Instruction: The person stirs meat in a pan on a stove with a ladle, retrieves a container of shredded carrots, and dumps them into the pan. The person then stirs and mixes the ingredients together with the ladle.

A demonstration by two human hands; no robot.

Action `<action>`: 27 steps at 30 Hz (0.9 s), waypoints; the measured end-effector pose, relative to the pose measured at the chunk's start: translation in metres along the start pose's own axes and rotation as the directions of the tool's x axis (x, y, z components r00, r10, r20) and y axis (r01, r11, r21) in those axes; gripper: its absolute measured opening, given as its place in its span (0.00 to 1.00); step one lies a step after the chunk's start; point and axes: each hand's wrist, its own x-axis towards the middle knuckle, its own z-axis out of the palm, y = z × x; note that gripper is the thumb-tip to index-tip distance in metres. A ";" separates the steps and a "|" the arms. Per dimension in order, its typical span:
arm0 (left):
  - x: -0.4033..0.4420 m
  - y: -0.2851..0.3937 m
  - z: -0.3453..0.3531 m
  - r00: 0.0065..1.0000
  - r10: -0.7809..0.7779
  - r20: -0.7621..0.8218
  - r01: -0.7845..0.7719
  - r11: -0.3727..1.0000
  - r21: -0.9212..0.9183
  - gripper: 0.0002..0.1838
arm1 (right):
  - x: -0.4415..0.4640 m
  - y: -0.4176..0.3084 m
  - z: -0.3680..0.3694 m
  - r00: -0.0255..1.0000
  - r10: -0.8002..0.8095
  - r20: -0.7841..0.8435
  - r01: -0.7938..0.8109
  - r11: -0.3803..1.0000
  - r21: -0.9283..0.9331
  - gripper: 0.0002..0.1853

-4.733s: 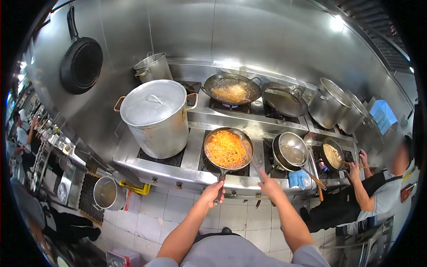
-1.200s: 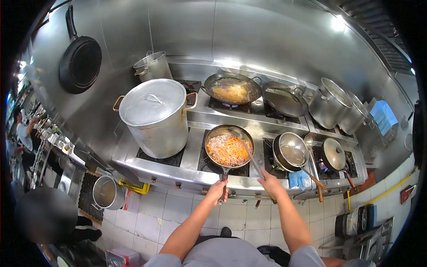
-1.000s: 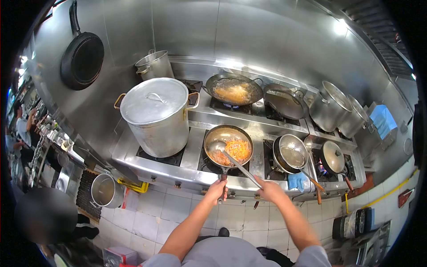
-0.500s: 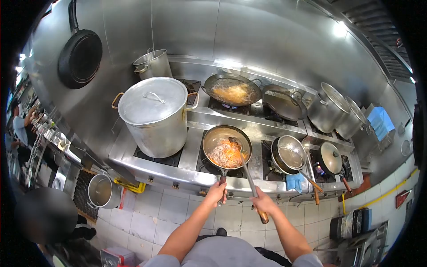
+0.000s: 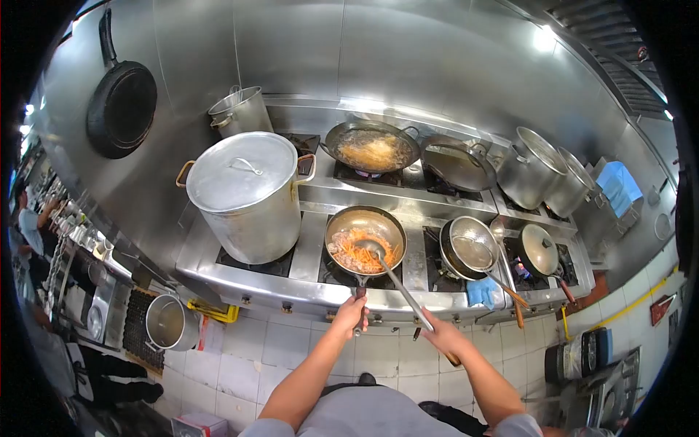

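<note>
Head view: A frying pan (image 5: 373, 216) is set on a front burner of the stove (image 5: 306, 266), with its handle pointed toward the person. The pan handle is gripped by the left hand (image 5: 351, 317), whose fingers are wrapped around it. A long ladle (image 5: 409, 293) is clamped in the right hand (image 5: 444, 336); the end of its handle protrudes below the fist. The two hands are held apart from each other, the right one beyond the ladle's slanting shaft. The bowl of the ladle is placed inside the frying pan, among orange strips (image 5: 357, 258) mixed with paler pieces. The food is gathered in the near half of the pan, and the far inner wall is left bare.

To the left of the frying pan, a large pot (image 5: 251, 231) is covered by a metal lid (image 5: 240, 178). To the right, a small metal pan (image 5: 473, 246) is stacked on a dark pan, and a blue cloth (image 5: 480, 293) is draped at the front edge just beside them. Farther right, a lidded pan (image 5: 537, 251) is positioned over a lit burner. On the rear level, a wok (image 5: 333, 148) is filled with bubbling liquid and golden food (image 5: 375, 151). A black pan (image 5: 122, 109) is hung on the wall at left.
</note>
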 end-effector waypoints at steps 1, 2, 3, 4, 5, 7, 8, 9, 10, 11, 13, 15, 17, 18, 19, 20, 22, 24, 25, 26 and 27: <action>0.001 -0.003 0.000 1.000 0.015 -0.001 -0.015 1.000 -0.003 0.14 | 0.019 0.011 0.007 0.997 -0.032 -0.064 0.032 0.999 0.010 0.39; -0.001 -0.005 0.000 1.000 0.013 -0.002 -0.013 1.000 -0.002 0.14 | 0.032 0.000 0.008 0.990 -0.062 -0.125 0.058 0.998 -0.040 0.39; -0.002 -0.004 0.000 1.000 0.015 0.002 -0.015 1.000 0.003 0.13 | 0.033 -0.007 0.008 0.990 -0.067 -0.127 0.063 0.997 -0.039 0.39; -0.002 -0.001 -0.001 1.000 0.020 0.004 -0.021 1.000 0.009 0.12 | 0.032 -0.014 0.007 0.993 -0.059 -0.099 0.057 0.998 -0.024 0.39; -0.002 0.000 -0.003 1.000 0.025 0.000 -0.025 1.000 0.010 0.12 | 0.026 -0.026 0.003 0.996 -0.049 -0.068 0.048 0.999 -0.010 0.38; -0.001 0.001 -0.004 1.000 0.009 0.006 -0.009 1.000 0.018 0.12 | 0.000 -0.036 -0.006 0.999 0.022 0.032 -0.021 0.999 -0.035 0.38; 0.000 0.000 -0.004 1.000 0.010 0.004 -0.010 1.000 0.011 0.12 | -0.009 -0.015 0.000 0.997 -0.077 0.003 0.077 0.996 -0.050 0.38; 0.000 0.000 -0.005 1.000 0.002 0.014 -0.002 1.000 -0.012 0.12 | -0.014 0.002 0.000 0.984 -0.176 -0.022 0.174 0.983 -0.066 0.38; 0.000 -0.001 -0.007 1.000 -0.006 0.022 0.007 0.999 -0.032 0.13 | -0.012 0.013 -0.011 0.984 -0.179 -0.016 0.178 0.982 -0.068 0.38; 0.000 -0.002 -0.009 1.000 -0.004 0.016 0.005 0.999 -0.033 0.13 | -0.007 0.021 -0.024 0.990 -0.139 0.001 0.138 0.985 -0.104 0.38; 0.002 -0.002 -0.009 0.999 0.038 0.035 -0.038 0.999 0.006 0.13 | 0.011 0.015 -0.034 0.995 -0.098 0.012 0.099 0.986 -0.132 0.38; 0.002 -0.002 -0.009 0.999 0.020 0.041 -0.019 0.999 -0.025 0.13 | 0.040 -0.004 -0.028 0.998 -0.027 -0.060 0.024 0.999 -0.048 0.36; 0.002 -0.002 -0.010 0.999 0.006 0.040 -0.004 0.998 -0.061 0.13 | 0.051 -0.017 -0.013 0.992 -0.087 -0.094 0.084 0.996 -0.031 0.37; 0.003 -0.002 -0.012 1.000 0.001 0.030 0.000 0.999 -0.034 0.13 | 0.034 -0.037 -0.018 1.000 -0.001 0.016 0.001 0.999 0.045 0.37; 0.004 -0.002 -0.013 1.000 -0.005 0.022 0.005 1.000 -0.009 0.13 | 0.026 -0.047 -0.022 0.988 0.079 0.131 -0.093 0.990 0.109 0.38; 0.003 0.000 -0.012 1.000 -0.002 0.023 0.002 1.000 -0.008 0.13 | 0.021 -0.031 -0.023 0.990 0.010 0.138 -0.023 0.995 0.092 0.38; -0.003 0.002 -0.011 1.000 -0.024 0.021 0.025 0.998 -0.057 0.13 | 0.015 0.013 -0.033 0.996 -0.077 0.033 0.077 0.997 0.010 0.38; -0.002 0.001 -0.014 0.999 -0.012 0.029 0.014 0.997 -0.076 0.13 | 0.007 0.021 -0.043 0.982 -0.178 -0.058 0.174 0.982 -0.074 0.37; -0.001 0.001 -0.017 0.999 -0.001 0.042 0.005 0.996 -0.086 0.13 | -0.007 0.017 -0.050 0.976 -0.189 -0.103 0.175 0.975 -0.136 0.37; -0.001 0.003 -0.019 0.999 0.000 0.039 0.003 0.996 -0.084 0.13 | -0.020 0.009 -0.059 0.968 -0.202 -0.151 0.171 0.965 -0.198 0.37; 0.000 0.005 -0.019 0.999 -0.026 0.046 0.031 0.993 -0.112 0.13 | -0.032 0.000 -0.067 0.967 -0.204 -0.153 0.173 0.965 -0.197 0.37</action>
